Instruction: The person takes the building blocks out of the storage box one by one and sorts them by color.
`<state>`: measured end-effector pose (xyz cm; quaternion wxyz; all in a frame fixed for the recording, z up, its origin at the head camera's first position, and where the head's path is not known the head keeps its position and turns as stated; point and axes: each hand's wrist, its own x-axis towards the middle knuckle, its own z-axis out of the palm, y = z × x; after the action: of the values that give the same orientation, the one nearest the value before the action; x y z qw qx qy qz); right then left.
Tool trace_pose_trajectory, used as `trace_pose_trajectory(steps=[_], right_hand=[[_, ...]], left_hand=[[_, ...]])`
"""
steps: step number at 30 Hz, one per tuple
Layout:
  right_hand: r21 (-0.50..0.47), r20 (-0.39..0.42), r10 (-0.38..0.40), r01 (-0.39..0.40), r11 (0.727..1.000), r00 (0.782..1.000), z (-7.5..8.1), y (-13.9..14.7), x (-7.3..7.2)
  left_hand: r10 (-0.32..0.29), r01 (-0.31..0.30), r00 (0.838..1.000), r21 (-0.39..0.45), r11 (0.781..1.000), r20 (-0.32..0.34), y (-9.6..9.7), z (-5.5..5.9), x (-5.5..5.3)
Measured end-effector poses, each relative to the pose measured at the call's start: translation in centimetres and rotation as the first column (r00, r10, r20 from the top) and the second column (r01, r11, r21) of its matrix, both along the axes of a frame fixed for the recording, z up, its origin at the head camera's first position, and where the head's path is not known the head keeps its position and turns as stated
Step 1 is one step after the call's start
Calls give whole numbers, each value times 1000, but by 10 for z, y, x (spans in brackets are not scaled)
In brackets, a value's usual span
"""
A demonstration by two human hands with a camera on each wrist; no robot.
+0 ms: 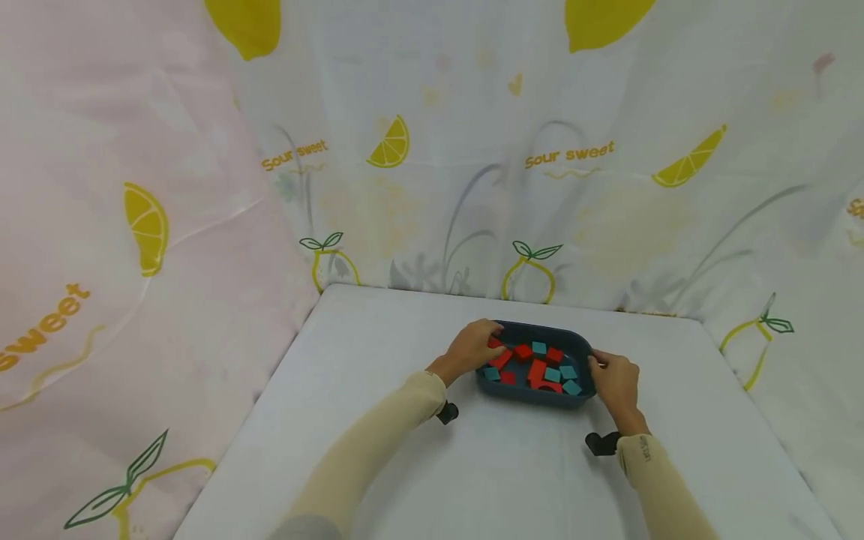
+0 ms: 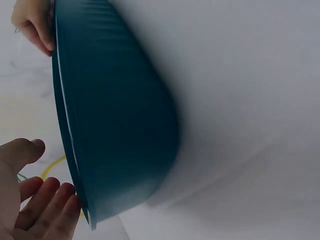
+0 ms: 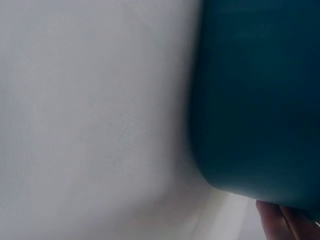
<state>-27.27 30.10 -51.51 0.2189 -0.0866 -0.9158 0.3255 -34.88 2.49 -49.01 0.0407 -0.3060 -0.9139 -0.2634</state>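
Note:
A dark blue oval basin (image 1: 533,395) stands on the table, holding several red blocks (image 1: 536,371) and several light-blue blocks (image 1: 568,372). At its left end is my left hand (image 1: 471,346), with thumb and fingers apart. The left wrist view shows those loosely extended fingers (image 2: 57,207) right at the rim, with the thumb away from it. My right hand (image 1: 617,384) pinches the rim at the basin's right end. In the right wrist view the basin's wall (image 3: 260,110) fills the right side, and only a few of the right fingers (image 3: 275,222) show beneath it.
The white table (image 1: 378,315) reaches back to a hanging cloth (image 1: 432,202) printed with lemons. Another stretch of cloth (image 1: 223,300) lines the table's left side. Black wrist mounts (image 1: 601,444) stick out from both cuffs.

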Motion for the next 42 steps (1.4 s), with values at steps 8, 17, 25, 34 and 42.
trace_pose_trajectory(steps=[8,17,25,34,42], right_hand=[[-41,28,-38,39,998,999,-2,-5,2],[-45,-14,-49,48,998,999,-5,-10,-3],[-49,-11,-61,60,997,998,-9,-17,-7],[-32,-4,-58,58,998,998,-18,-15,-3],[-10,-47,-70,69,998,996,-11,-2,-1]], left_hand=[[60,-53,997,-127,990,53,39,-13,2],[135,-137,991,-227,964,-27,57,-25,-2],[119,-145,988,-299,943,-103,56,-31,-7],[38,-86,987,-312,946,-157,59,-39,-4],[-38,9,989,-197,980,-143,60,-3,-19]])
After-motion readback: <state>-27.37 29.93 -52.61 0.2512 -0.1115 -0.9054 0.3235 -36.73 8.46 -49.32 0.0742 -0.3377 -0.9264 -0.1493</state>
